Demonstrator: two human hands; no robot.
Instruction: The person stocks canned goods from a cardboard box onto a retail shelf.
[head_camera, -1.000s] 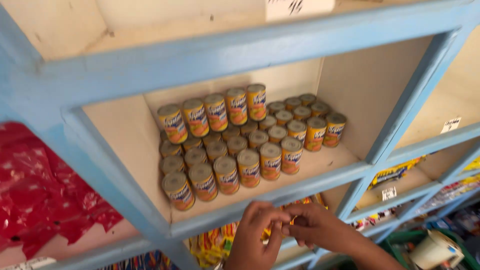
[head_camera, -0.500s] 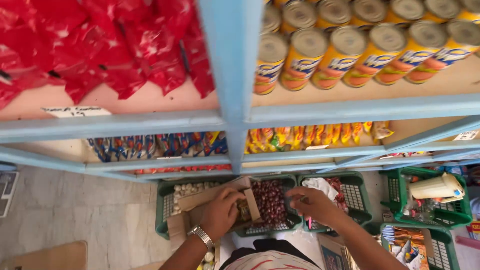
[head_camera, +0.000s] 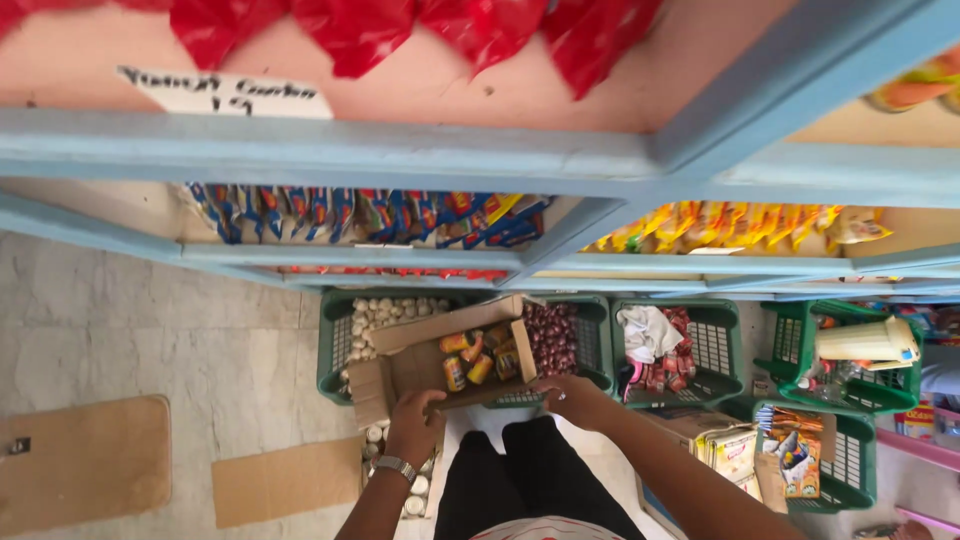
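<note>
An open cardboard box (head_camera: 420, 358) rests across the tops of two green crates, with a few yellow-and-orange cans (head_camera: 478, 358) lying inside it. My left hand (head_camera: 416, 424), with a metal watch on its wrist, grips the box's near edge. My right hand (head_camera: 572, 398) holds the box's near right corner. Below the box I see my dark trousers (head_camera: 530, 480).
Pale blue shelves (head_camera: 400, 160) rise in front, holding red bags (head_camera: 480, 30), blue packets (head_camera: 370, 215) and yellow packets (head_camera: 740, 228). Green crates (head_camera: 700, 350) on the floor hold garlic, red onions, cloth and sachets. Flattened cardboard (head_camera: 285, 480) and a mat (head_camera: 85, 460) lie left on the tiles.
The view has tilted down from the can shelf to the floor crates. My hands have dropped from shelf height onto the edge of the cardboard box.
</note>
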